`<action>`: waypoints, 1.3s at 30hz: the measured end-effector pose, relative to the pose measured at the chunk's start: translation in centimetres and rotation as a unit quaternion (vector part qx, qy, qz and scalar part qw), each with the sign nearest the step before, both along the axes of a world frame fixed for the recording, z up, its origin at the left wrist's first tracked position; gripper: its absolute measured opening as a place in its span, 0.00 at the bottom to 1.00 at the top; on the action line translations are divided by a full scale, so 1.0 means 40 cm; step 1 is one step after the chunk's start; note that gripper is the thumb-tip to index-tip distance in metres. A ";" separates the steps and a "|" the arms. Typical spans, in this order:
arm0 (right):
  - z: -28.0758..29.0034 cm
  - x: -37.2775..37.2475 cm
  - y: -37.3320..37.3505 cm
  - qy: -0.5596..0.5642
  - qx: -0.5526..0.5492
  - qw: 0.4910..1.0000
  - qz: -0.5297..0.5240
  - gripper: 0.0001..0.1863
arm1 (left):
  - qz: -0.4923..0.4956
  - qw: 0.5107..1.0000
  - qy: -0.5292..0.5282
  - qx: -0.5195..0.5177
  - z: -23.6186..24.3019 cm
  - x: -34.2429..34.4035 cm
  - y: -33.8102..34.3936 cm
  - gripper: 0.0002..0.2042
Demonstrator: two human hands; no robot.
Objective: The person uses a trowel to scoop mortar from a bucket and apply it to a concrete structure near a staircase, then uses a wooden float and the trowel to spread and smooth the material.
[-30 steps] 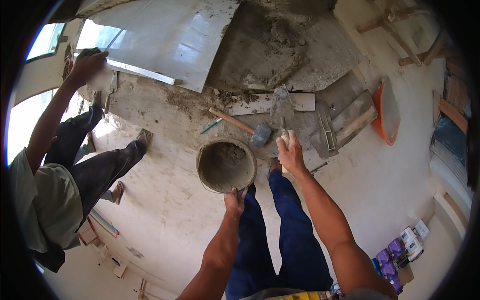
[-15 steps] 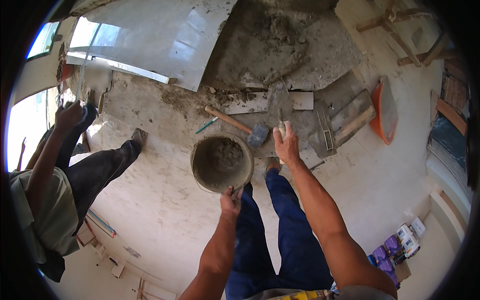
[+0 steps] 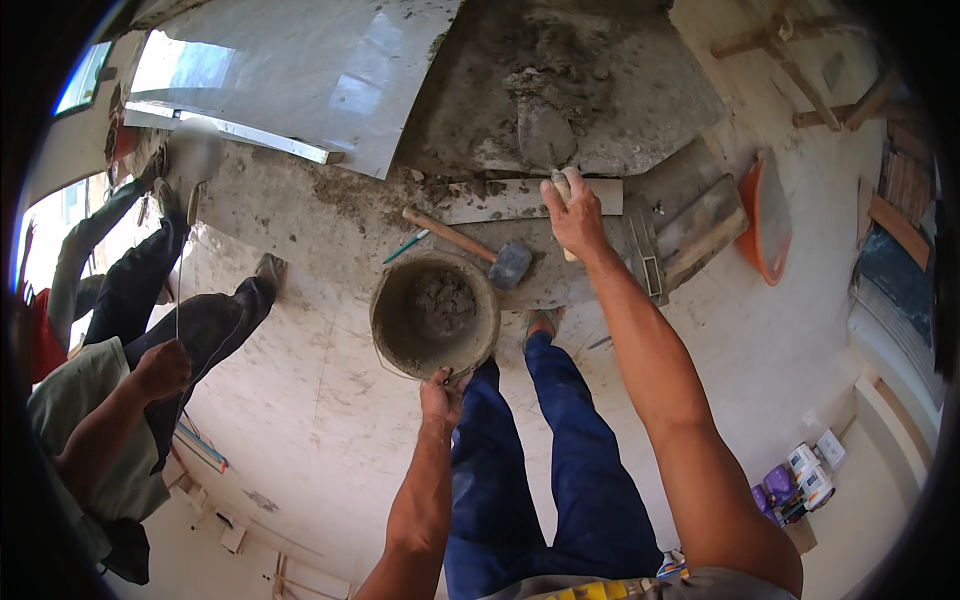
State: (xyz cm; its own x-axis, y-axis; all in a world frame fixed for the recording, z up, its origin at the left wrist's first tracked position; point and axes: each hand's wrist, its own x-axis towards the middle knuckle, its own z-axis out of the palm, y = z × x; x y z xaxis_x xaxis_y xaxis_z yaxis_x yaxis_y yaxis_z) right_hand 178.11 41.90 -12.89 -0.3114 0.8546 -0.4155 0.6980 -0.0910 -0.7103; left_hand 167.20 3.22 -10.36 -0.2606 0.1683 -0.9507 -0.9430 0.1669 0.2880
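Observation:
My left hand [image 3: 440, 396] grips the near rim of a grey, mortar-caked bucket [image 3: 382, 325], which is tilted so that its mouth shows. Inside sits a lump of wet mortar [image 3: 443, 302]. My right hand [image 3: 577, 215] is closed around the handle of a trowel [image 3: 546, 132], its blade reaching into the mortar bed [image 3: 640, 110] beyond the pale strip [image 3: 490, 203]. Between the bucket and my right hand lies a mallet [image 3: 510, 265] with a dark head and wooden handle. A thin green pen-like stick [image 3: 405, 248] rests beside the bucket's far rim.
At far left a large glossy tile [image 3: 290, 75] borders the mortar. A co-worker [image 3: 95, 400] at left holds a thin line; another person in red stands behind. On the right are a mortar-stained board [image 3: 708, 232], an orange tub [image 3: 765, 225] and a wooden trestle [image 3: 800, 75].
My right hand has moved the trowel farther out, its blade passing from the pale strip onto the mortar. The bucket stays in my left hand. The co-worker's hand has come lower.

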 end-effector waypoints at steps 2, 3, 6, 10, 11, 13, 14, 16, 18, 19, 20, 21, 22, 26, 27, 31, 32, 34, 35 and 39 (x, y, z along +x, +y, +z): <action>-0.018 0.032 -0.011 0.006 0.035 0.999 0.008 0.39 | -0.016 1.000 0.005 0.002 0.007 -0.003 0.018 0.19; -0.031 0.051 -0.018 0.010 0.053 0.998 0.013 0.39 | -0.025 1.000 0.005 0.006 0.009 -0.003 0.022 0.19; -0.028 0.070 -0.059 -0.006 0.025 0.999 0.030 0.39 | -0.036 0.999 0.015 0.008 0.010 -0.006 0.014 0.20; -0.015 0.101 -0.117 -0.030 0.061 0.996 0.059 0.38 | -0.039 0.999 0.023 0.011 0.019 -0.002 0.033 0.20; -0.002 0.105 -0.129 -0.027 0.051 0.996 0.067 0.37 | -0.040 0.999 0.024 0.012 0.019 -0.003 0.032 0.20; 0.035 0.111 -0.155 -0.019 0.026 0.996 0.085 0.34 | -0.032 0.999 0.024 0.011 0.017 -0.002 0.030 0.20; 0.057 0.112 -0.169 -0.014 0.011 0.995 0.095 0.32 | -0.028 0.999 0.024 0.011 0.015 -0.001 0.029 0.20; 0.087 0.130 -0.208 -0.004 0.015 0.992 0.124 0.29 | -0.024 1.000 0.017 0.003 0.013 0.001 0.030 0.20; 0.104 0.158 -0.252 0.008 0.051 0.985 0.165 0.27 | -0.015 1.000 0.010 0.002 0.004 0.002 0.027 0.19; 0.115 0.171 -0.263 -0.018 0.053 0.974 0.221 0.25 | -0.007 1.000 0.006 0.004 0.000 0.003 0.023 0.19; 0.124 0.184 -0.271 -0.044 0.054 0.958 0.277 0.24 | 0.001 1.000 0.002 0.006 -0.005 0.002 0.018 0.19; 0.130 0.193 -0.276 -0.070 0.055 0.939 0.331 0.23 | -0.005 1.000 0.007 0.000 -0.008 0.002 0.012 0.19; 0.138 0.200 -0.283 -0.070 0.043 0.948 0.307 0.24 | -0.013 1.000 0.009 -0.006 -0.004 0.002 0.015 0.19; 0.120 0.194 -0.289 -0.026 0.065 0.990 0.121 0.25 | -0.009 1.000 0.003 -0.004 0.003 0.003 0.020 0.19; 0.097 0.186 -0.284 -0.005 0.088 0.995 0.050 0.25 | -0.002 1.000 -0.007 0.002 0.001 0.006 0.021 0.19; 0.075 0.070 -0.226 0.168 -0.185 0.927 -0.279 0.24 | 0.023 0.999 -0.023 0.014 -0.009 0.022 0.013 0.19; 0.068 0.034 -0.205 0.209 -0.194 0.908 -0.307 0.22 | 0.023 0.999 -0.026 0.019 -0.010 0.027 0.022 0.19; 0.060 -0.058 -0.159 0.273 -0.187 0.887 -0.324 0.17 | 0.028 0.999 -0.026 0.018 -0.021 0.032 0.014 0.19; 0.051 -0.090 -0.135 0.290 -0.208 0.886 -0.298 0.19 | 0.030 0.999 -0.026 0.017 -0.024 0.034 0.011 0.20; 0.030 -0.260 -0.001 0.246 -0.141 0.907 -0.311 0.16 | 0.037 0.999 -0.025 0.005 -0.024 0.038 0.020 0.20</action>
State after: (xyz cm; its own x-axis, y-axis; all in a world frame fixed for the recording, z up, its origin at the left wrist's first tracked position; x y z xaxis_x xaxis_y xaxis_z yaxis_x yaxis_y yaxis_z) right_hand 167.73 41.84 -11.71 -0.0119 0.8101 -0.5862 0.0547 -0.5849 -0.8093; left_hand 168.70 4.00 -11.33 -0.2249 0.1599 -0.9612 -0.9660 0.0925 0.2414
